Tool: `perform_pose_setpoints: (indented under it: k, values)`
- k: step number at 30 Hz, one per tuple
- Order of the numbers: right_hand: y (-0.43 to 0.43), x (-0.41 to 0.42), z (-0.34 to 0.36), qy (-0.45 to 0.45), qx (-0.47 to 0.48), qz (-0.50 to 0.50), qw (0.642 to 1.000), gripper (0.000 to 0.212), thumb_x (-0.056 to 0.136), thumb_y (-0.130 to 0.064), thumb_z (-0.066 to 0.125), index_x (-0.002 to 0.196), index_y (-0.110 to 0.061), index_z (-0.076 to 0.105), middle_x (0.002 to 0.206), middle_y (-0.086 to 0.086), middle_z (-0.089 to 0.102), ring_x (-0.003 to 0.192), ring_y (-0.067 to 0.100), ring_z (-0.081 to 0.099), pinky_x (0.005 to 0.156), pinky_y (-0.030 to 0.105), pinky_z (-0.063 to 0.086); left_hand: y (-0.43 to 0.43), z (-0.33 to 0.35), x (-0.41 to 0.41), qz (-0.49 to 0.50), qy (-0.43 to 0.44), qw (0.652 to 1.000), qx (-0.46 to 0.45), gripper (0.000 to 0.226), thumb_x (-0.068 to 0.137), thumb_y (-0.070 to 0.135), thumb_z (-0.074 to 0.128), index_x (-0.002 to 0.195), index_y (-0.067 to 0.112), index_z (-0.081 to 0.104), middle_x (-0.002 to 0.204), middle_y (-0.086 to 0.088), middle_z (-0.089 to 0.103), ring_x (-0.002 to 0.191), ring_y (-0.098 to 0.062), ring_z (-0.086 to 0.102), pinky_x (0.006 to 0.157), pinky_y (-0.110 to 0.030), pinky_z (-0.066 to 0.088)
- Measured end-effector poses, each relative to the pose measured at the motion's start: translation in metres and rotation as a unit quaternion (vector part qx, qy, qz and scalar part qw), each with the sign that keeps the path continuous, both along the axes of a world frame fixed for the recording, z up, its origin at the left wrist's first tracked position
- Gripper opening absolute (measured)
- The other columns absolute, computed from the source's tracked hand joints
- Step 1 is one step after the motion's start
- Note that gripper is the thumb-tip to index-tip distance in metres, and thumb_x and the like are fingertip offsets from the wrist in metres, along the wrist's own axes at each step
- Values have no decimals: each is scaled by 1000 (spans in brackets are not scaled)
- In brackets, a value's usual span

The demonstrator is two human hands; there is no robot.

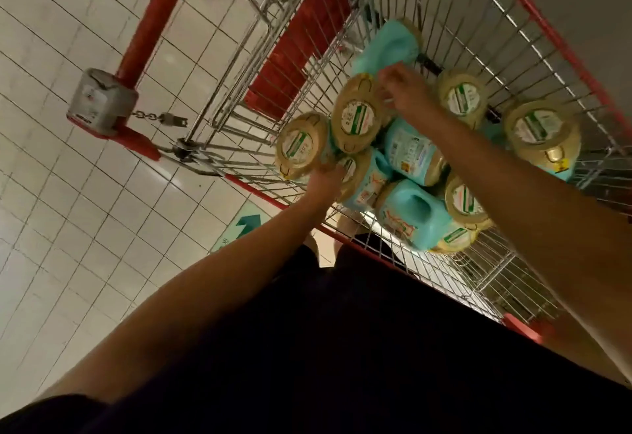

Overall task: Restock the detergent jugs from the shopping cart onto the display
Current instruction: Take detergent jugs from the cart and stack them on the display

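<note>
Teal jugs (pixel 410 214) with gold caps lie piled in the wire cart (pixel 547 28). The left hand (pixel 326 179) touches the near-left jug (pixel 302 144), its fingers hidden, so the grip is unclear. The right hand (pixel 407 88) curls its fingers on the next jug (pixel 357 112), just right of the first.

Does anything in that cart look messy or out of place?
Yes: the detergent jugs lie heaped in the shopping cart, several tipped on their sides, one flat at the far end. No spill or damage shows.
</note>
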State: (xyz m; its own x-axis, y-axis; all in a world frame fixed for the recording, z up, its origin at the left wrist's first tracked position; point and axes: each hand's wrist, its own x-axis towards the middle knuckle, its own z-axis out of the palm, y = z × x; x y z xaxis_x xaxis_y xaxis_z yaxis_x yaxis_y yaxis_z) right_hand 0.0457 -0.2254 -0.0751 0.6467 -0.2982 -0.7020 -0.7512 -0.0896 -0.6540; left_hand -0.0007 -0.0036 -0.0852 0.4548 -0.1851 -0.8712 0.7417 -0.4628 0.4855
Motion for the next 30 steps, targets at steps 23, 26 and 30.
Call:
perform_pose_setpoints:
  k: [23, 26, 30]
  values:
    - [-26, 15, -75, 51, 218, -160, 961, 51, 109, -48, 49, 139, -9, 64, 99, 6, 75, 86, 16, 74, 78, 31, 62, -75, -30, 38, 13, 114, 993, 13, 36, 99, -3, 46, 128, 18, 51, 106, -8, 62, 95, -24, 62, 100, -46, 56]
    - [-41, 2, -67, 75, 252, -108, 959, 57, 105, -58, 49, 135, -13, 66, 104, 6, 77, 95, 19, 75, 90, 35, 62, -80, -16, 21, -203, 27, 975, 86, 42, 105, 10, 47, 147, 9, 50, 142, -22, 57, 131, -43, 56, 105, -43, 53]
    - [-66, -15, -55, 92, 316, -19, 944, 75, 91, -72, 65, 143, -17, 64, 143, 17, 66, 133, 35, 63, 108, 49, 55, -70, 35, -11, -441, -168, 879, 69, 43, 106, 19, 52, 149, 11, 52, 147, -24, 44, 135, -45, 46, 108, -47, 46]
